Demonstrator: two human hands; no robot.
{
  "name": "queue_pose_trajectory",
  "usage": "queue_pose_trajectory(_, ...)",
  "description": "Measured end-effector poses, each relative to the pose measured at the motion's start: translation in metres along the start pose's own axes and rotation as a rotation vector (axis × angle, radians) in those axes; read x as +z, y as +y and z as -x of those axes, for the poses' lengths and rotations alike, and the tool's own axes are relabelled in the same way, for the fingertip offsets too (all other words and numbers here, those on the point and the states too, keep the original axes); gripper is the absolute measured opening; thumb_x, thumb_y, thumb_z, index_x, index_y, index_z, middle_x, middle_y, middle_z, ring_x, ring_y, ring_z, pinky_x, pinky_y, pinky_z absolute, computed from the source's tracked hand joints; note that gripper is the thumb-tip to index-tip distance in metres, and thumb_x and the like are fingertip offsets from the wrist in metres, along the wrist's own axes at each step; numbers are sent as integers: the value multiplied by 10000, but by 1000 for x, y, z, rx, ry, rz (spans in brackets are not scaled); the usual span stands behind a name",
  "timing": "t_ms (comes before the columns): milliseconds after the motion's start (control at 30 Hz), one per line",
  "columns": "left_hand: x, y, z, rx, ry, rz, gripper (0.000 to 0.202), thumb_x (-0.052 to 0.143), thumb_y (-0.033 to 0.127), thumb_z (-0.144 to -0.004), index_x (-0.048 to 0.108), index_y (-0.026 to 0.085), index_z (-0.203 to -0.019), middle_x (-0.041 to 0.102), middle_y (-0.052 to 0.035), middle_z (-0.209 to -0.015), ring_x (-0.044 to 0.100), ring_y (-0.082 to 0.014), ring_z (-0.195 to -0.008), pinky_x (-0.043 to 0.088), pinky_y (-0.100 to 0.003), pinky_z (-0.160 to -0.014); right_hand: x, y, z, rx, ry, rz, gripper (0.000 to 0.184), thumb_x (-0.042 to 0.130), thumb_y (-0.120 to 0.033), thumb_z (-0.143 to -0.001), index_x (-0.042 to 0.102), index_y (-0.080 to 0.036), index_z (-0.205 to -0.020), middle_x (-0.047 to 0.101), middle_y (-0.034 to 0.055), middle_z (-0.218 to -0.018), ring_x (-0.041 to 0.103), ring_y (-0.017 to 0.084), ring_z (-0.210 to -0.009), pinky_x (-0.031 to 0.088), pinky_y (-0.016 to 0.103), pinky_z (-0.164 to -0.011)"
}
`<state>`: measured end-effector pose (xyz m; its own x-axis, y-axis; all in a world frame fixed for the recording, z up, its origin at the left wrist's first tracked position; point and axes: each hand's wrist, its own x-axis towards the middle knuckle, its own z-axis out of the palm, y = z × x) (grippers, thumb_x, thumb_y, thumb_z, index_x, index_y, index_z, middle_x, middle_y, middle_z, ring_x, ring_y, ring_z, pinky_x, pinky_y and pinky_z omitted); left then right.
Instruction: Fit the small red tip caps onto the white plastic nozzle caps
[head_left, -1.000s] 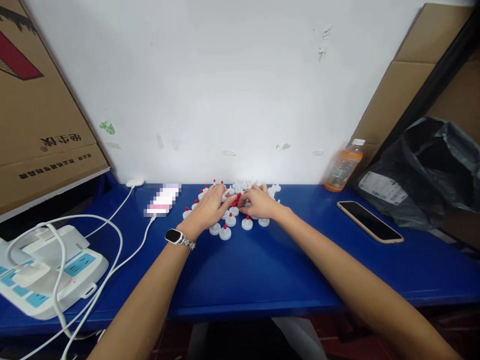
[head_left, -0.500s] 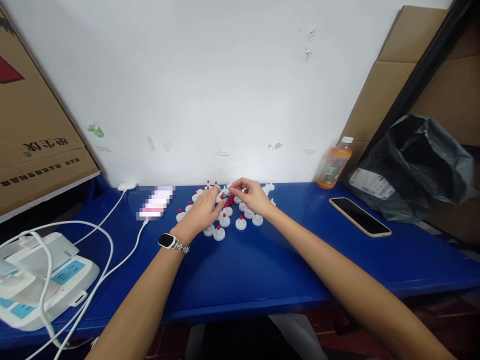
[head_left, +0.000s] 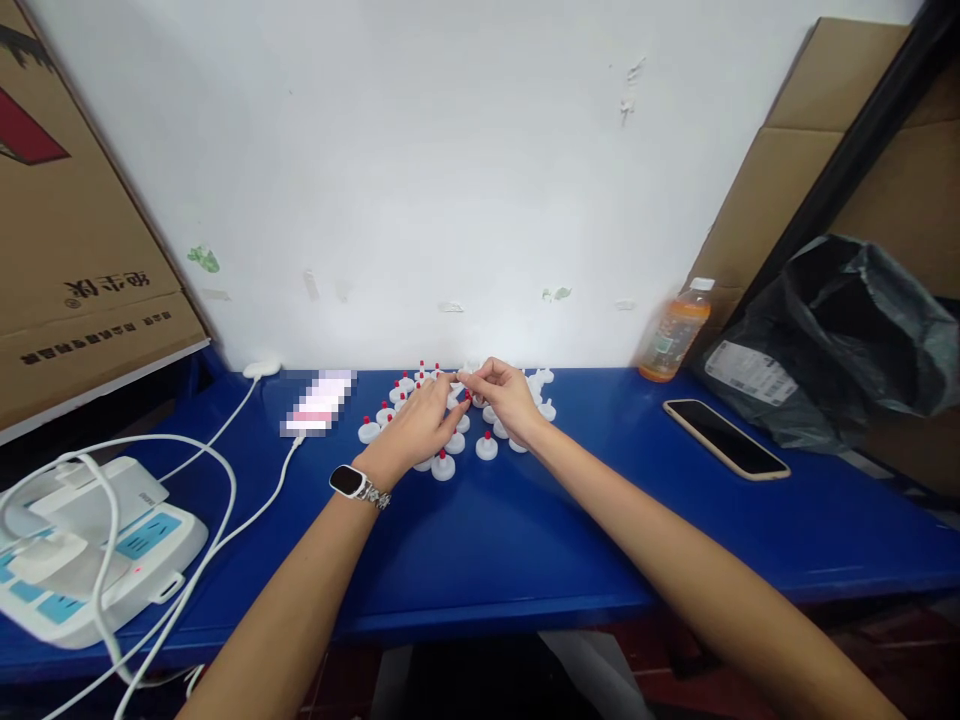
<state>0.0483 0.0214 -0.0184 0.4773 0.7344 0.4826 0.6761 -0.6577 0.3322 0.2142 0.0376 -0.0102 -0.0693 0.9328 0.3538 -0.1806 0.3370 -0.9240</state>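
Many small white nozzle caps with round bases stand on the blue table, such as the red-tipped cap [head_left: 487,447] near the front. My left hand [head_left: 426,422] is curled over the middle of the group, with a white nozzle cap [head_left: 453,390] partly visible between its index finger and thumb. Meeting it from the right, my right hand [head_left: 502,396] pinches thumb and forefinger together; whatever lies in that pinch is too small to make out. Small red tips [head_left: 468,395] show between the two hands. Untipped white caps [head_left: 545,410] sit beyond my right hand.
At left are a power strip [head_left: 154,560] with looping white cables and a pixelated phone-like object [head_left: 319,403]. An orange drink bottle [head_left: 675,332], a phone [head_left: 724,439] and a dark plastic bag [head_left: 832,330] are at right. A white wall [head_left: 480,180] backs the table [head_left: 495,550].
The whole view has shifted slightly. My left fingers now reach closer to my right fingertips, and my left thumb covers more of the red tips. The standing caps look unmoved.
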Motion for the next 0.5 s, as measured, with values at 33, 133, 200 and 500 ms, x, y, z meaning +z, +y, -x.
queue_pose_trajectory(33, 0, 0, 0, 2, -5, 3, 336, 403, 381, -1012, 464, 175, -1269, 601, -129, -1121, 586, -273, -1048, 471, -448, -921, -1, -1, 0, 1, -7, -11, 498, 851, -565, -564, 505, -211, -620, 539, -55, -551, 440, 90, -519, 365, 247, -520)
queue_pose_trajectory(133, -1, 0, -1, 9, -8, 12, 324, 407, 372, -1009, 464, 178, -1261, 600, -127, -1117, 582, -269, -1044, 476, -451, -922, -2, -4, 1, 12, -27, -27, 481, 867, -540, -554, 526, -204, -599, 549, -48, -546, 446, 90, -521, 369, 249, -526)
queue_pose_trajectory(200, -2, 1, -1, 17, -12, 21, 284, 405, 365, -1006, 486, 183, -1208, 604, -123, -1104, 583, -266, -1030, 483, -448, -912, -2, -4, 1, 23, -48, -17, 464, 863, -536, -568, 542, -201, -590, 558, -42, -545, 453, 92, -524, 378, 253, -533)
queue_pose_trajectory(500, 0, 2, 3, -21, -2, 113, 581, 426, 412, -1004, 246, 180, -1505, 410, -190, -1510, 450, -295, -1373, 393, -470, -1108, 4, -10, 6, 26, -100, 6, 441, 850, -519, -605, 537, -209, -610, 586, -32, -562, 514, 110, -539, 426, 265, -554)
